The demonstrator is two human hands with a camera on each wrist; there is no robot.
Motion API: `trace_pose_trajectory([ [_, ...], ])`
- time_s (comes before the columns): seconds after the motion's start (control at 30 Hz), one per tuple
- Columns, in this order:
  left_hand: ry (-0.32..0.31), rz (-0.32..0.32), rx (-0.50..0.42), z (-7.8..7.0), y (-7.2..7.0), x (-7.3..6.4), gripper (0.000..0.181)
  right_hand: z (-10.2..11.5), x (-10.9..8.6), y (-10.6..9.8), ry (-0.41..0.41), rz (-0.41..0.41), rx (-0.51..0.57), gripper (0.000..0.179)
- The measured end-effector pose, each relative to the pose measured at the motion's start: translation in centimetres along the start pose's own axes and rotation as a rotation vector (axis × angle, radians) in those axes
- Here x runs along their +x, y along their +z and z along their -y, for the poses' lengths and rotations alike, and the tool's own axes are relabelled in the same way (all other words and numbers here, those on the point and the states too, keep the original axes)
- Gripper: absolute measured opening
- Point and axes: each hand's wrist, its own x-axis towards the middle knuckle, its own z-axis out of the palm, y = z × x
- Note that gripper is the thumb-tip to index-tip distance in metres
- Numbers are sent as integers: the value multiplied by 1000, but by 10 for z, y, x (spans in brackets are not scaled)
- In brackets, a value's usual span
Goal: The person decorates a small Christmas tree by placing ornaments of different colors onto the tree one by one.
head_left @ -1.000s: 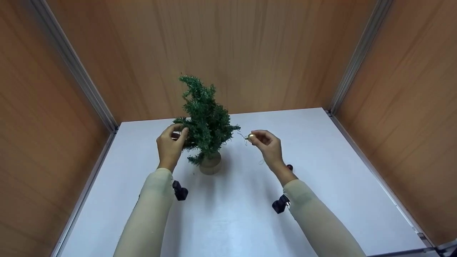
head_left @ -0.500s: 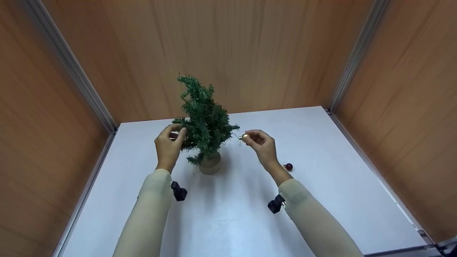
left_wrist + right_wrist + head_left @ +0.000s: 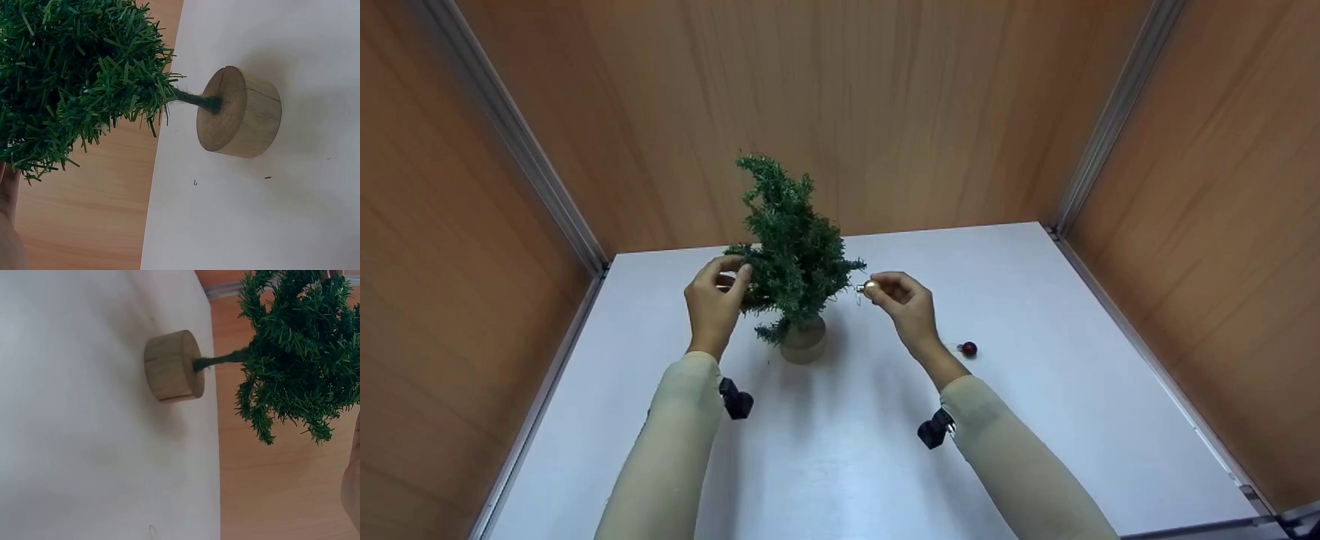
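A small artificial Christmas tree (image 3: 791, 240) stands on the white table, its trunk set in a round wooden base (image 3: 253, 115). My left hand (image 3: 712, 306) is at the tree's left side, with thumb and fingers bent around a branch; foliage hides the fingertips. On the other side, my right hand (image 3: 911, 311) pinches a gold bauble (image 3: 870, 286) between thumb and fingers. The bauble's cap and thin hanging loop point at the tree, close to the tip of a right-hand branch. Whether the loop touches the branch is too small to tell. Neither wrist view shows the bauble.
Right of the tree, a dark red bauble (image 3: 968, 349) lies on the white table (image 3: 825, 465) near my right wrist. Wood-grain panels (image 3: 885, 112) with metal corner strips enclose the back and sides. Small dark bits (image 3: 268, 178) lie beside the wooden base.
My right hand has moved left with the gold bauble, bringing its loop close to the branch. The red bauble on the table has come into fuller view. My left hand has stayed nearly still.
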Motion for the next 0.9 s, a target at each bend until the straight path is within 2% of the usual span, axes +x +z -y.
trace_pose_trajectory([
  [0.47,4,-28,-8,-2,-7,-3,25,1,-2,8,22,9,-3,21],
  [0.7,42,-45,-16,-12,-7,-5,24,0,-3,11,21,15,0,21],
  [0.9,86,-104,-14,-22,-5,-7,22,0,-2,13,16,20,9,21],
])
